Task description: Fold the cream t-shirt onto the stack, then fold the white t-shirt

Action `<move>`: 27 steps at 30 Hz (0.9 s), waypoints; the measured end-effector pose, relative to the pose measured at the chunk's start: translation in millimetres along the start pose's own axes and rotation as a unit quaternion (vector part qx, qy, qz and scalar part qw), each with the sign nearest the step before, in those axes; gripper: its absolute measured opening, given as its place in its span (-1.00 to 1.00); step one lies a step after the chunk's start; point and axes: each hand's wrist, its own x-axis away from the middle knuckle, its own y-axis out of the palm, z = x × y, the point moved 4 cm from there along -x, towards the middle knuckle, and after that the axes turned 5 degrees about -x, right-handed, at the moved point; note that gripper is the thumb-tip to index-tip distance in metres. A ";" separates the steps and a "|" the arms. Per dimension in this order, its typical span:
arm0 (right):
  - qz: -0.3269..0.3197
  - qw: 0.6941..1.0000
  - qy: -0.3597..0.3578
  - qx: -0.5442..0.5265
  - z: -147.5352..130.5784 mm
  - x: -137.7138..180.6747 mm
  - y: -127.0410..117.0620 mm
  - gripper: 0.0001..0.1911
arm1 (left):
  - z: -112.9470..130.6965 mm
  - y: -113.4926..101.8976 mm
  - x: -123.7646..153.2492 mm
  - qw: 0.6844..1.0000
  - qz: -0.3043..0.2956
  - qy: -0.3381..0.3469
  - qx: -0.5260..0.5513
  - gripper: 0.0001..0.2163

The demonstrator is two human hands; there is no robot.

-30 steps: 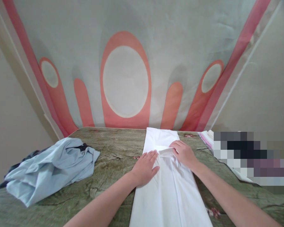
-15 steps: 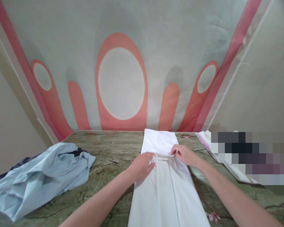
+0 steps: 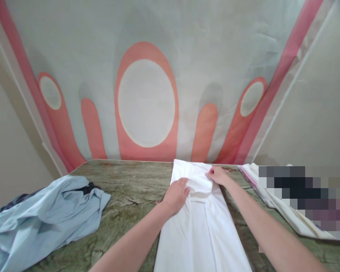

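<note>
A long white garment, folded into a narrow strip, runs along the middle of the table from the near side to the far edge. My left hand rests on its left side with fingers stretched and thumb apart, pressing the cloth. At the right edge of its far end, my right hand pinches the fabric between thumb and fingers. Between my hands lies a turned-over flap of the white cloth, its loose lower edge curving across the strip.
A crumpled light blue garment lies at the left, with dark cloth partly under it. Folded white cloth lies at the right beside a blurred-out patch. The wood-patterned table meets a patterned wall hanging at the back.
Both my hands have moved farther along the white garment toward its far end. The flap's edge now lies lower and flatter, and the view has tilted slightly up.
</note>
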 end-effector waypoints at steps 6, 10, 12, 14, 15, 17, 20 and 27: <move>0.056 0.998 0.009 0.017 2.4 -7.9 -6.1 -0.87 | 4.9 1.0 0.7 0.998 -0.035 0.021 -0.045 -0.54; 0.071 0.997 -0.011 0.025 3.1 -3.3 -0.3 -0.87 | 6.5 2.6 4.7 0.996 -0.050 0.033 -0.059 -0.44; 0.053 0.998 -0.024 0.024 3.1 -0.5 5.3 -0.89 | 6.1 2.2 7.2 0.996 -0.050 0.035 -0.059 -0.41; 0.044 0.998 -0.029 0.023 4.0 0.8 7.6 -0.89 | 6.5 -1.0 8.4 0.997 -0.043 0.034 -0.055 -0.42; 0.043 0.998 -0.028 0.022 5.0 0.9 7.3 -0.87 | 7.9 -4.1 8.1 0.997 -0.036 0.035 -0.052 -0.43; 0.042 0.999 -0.023 0.020 7.8 0.4 5.3 -0.79 | 14.0 -12.2 4.9 0.998 -0.015 0.041 -0.047 -0.46; 0.030 1.000 0.000 -0.003 14.1 0.3 4.2 -0.71 | 31.2 -21.7 -6.6 0.997 -0.005 0.065 -0.052 -0.55; 0.061 0.998 -0.018 -0.016 14.4 10.1 8.3 -0.74 | 60.9 0.9 -41.2 0.986 -0.056 0.124 -0.096 -0.80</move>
